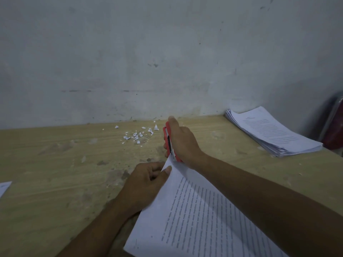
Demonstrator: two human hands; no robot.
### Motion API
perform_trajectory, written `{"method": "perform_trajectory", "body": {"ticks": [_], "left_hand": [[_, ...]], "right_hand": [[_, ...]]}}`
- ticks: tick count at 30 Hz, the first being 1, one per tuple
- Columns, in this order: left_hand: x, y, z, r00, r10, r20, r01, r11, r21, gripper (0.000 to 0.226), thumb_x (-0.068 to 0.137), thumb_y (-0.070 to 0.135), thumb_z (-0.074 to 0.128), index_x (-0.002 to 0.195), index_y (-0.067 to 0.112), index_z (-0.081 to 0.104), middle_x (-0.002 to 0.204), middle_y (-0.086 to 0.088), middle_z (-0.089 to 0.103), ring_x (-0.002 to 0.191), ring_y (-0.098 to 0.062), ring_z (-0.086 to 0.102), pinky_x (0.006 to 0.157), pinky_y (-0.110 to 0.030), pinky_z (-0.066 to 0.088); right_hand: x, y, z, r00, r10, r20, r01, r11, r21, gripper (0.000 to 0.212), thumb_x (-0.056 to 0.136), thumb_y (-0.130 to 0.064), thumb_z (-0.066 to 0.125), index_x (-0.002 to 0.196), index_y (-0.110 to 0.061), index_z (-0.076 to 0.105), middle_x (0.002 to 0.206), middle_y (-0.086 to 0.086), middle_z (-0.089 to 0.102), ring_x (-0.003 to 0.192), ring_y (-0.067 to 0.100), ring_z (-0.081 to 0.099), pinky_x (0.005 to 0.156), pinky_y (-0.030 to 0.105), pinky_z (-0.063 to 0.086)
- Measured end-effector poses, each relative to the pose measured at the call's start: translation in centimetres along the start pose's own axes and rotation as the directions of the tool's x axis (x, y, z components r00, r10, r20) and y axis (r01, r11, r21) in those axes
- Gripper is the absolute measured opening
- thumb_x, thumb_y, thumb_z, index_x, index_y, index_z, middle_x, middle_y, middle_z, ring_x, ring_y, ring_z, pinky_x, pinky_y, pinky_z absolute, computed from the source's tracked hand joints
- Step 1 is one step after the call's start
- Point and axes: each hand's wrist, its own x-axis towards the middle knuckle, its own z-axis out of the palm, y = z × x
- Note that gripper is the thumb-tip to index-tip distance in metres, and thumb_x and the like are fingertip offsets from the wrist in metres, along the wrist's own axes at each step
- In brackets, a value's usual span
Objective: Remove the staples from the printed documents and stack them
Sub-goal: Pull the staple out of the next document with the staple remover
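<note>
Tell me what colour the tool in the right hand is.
Red, with a dark and silvery strip along it; the head view shows the tool in the right hand.

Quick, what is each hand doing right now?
Left hand: pinching the paper at its corner.
Right hand: closed around the red tool.

I see torn paper scraps (138,134) scattered on the wooden table (55,164), close to the grey wall (167,52); a red object (334,130) stands beyond the table's right end.
</note>
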Motion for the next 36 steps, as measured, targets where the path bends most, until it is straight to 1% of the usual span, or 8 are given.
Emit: {"method": "perform_trajectory", "body": {"ticks": [6, 13, 15, 19, 24, 28, 32, 36], "left_hand": [[-0.2, 0.4, 0.0, 0.999, 0.037, 0.007, -0.038, 0.998, 0.043, 0.021, 0.098, 0.018, 0.054, 0.098, 0.031, 0.070, 0.082, 0.020, 0.075, 0.077, -0.005, 0.073, 0.064, -0.013, 0.053], [-0.1, 0.1, 0.0, 0.999, 0.049, -0.001, -0.049, 0.995, 0.083, 0.021, 0.099, 0.020, 0.053, 0.095, 0.030, 0.072, 0.084, 0.017, 0.076, 0.076, -0.006, 0.073, 0.064, -0.013, 0.053], [0.0, 0.0, 0.0, 0.999, 0.043, -0.004, -0.043, 0.995, 0.091, 0.021, 0.099, 0.021, 0.053, 0.096, 0.029, 0.072, 0.085, 0.016, 0.076, 0.077, -0.007, 0.074, 0.066, -0.016, 0.055], [0.1, -0.2, 0.1, 0.999, 0.042, -0.005, -0.042, 0.996, 0.081, 0.021, 0.099, 0.021, 0.053, 0.098, 0.025, 0.073, 0.088, 0.011, 0.077, 0.080, -0.010, 0.074, 0.074, -0.028, 0.059], [0.0, -0.2, 0.2, 0.999, 0.047, 0.021, -0.048, 0.997, 0.068, 0.021, 0.099, 0.019, 0.052, 0.102, 0.027, 0.071, 0.091, 0.013, 0.077, 0.083, -0.010, 0.074, 0.073, -0.023, 0.058], [0.1, -0.3, 0.3, 0.999, 0.029, 0.014, -0.030, 0.998, 0.060, 0.019, 0.097, 0.024, 0.054, 0.102, 0.029, 0.071, 0.092, 0.009, 0.077, 0.083, -0.013, 0.074, 0.078, -0.035, 0.060], [0.2, -0.4, 0.1, 1.000, 0.008, 0.001, -0.008, 1.000, 0.029, 0.019, 0.098, 0.023, 0.054, 0.106, 0.028, 0.070, 0.094, 0.007, 0.077, 0.085, -0.014, 0.075, 0.081, -0.039, 0.060], [0.2, -0.5, 0.1, 1.000, -0.017, -0.021, 0.018, 0.999, 0.043, 0.018, 0.099, 0.020, 0.055, 0.108, 0.028, 0.068, 0.092, 0.009, 0.077, 0.083, -0.012, 0.074, 0.080, -0.038, 0.060]], "right_hand": [[-0.2, 0.3, 0.7, 0.997, -0.029, -0.068, 0.030, 1.000, 0.000, 0.070, 0.102, -0.054, 0.032, 0.057, -0.010, 0.063, 0.055, 0.005, 0.062, 0.044, 0.009, 0.057, 0.048, 0.019, 0.043], [-0.4, 0.6, 0.8, 0.997, 0.001, -0.082, 0.001, 1.000, 0.024, 0.071, 0.102, -0.054, 0.032, 0.056, -0.011, 0.064, 0.056, 0.006, 0.064, 0.052, 0.017, 0.061, 0.058, 0.027, 0.049], [-0.4, 0.7, 0.9, 0.998, 0.012, -0.068, -0.010, 0.999, 0.037, 0.069, 0.102, -0.054, 0.033, 0.059, -0.010, 0.066, 0.056, 0.007, 0.065, 0.052, 0.018, 0.062, 0.060, 0.029, 0.051], [-0.4, 0.8, 0.8, 0.997, 0.000, -0.075, 0.002, 1.000, 0.025, 0.068, 0.103, -0.052, 0.032, 0.059, -0.010, 0.064, 0.051, 0.004, 0.062, 0.047, 0.013, 0.060, 0.052, 0.022, 0.046], [-0.6, 1.0, 1.1, 0.995, -0.052, -0.086, 0.058, 0.996, 0.065, 0.068, 0.103, -0.051, 0.030, 0.054, -0.012, 0.055, 0.046, 0.001, 0.055, 0.045, 0.014, 0.055, 0.055, 0.028, 0.048], [-0.6, 1.4, 1.5, 0.985, -0.120, -0.126, 0.133, 0.987, 0.095, 0.067, 0.104, -0.050, 0.028, 0.051, -0.014, 0.047, 0.036, -0.004, 0.044, 0.039, 0.010, 0.049, 0.051, 0.030, 0.044], [-0.1, 1.5, 0.9, 0.993, -0.017, -0.120, 0.038, 0.984, 0.176, 0.065, 0.105, -0.048, 0.028, 0.066, -0.008, 0.062, 0.052, 0.005, 0.058, 0.049, 0.016, 0.057, 0.058, 0.032, 0.049], [1.3, 1.5, -1.3, 0.995, 0.047, -0.090, -0.028, 0.978, 0.207, 0.055, 0.101, -0.036, 0.026, 0.077, -0.006, 0.064, 0.063, 0.011, 0.062, 0.057, 0.023, 0.057, 0.058, 0.033, 0.046]]}}
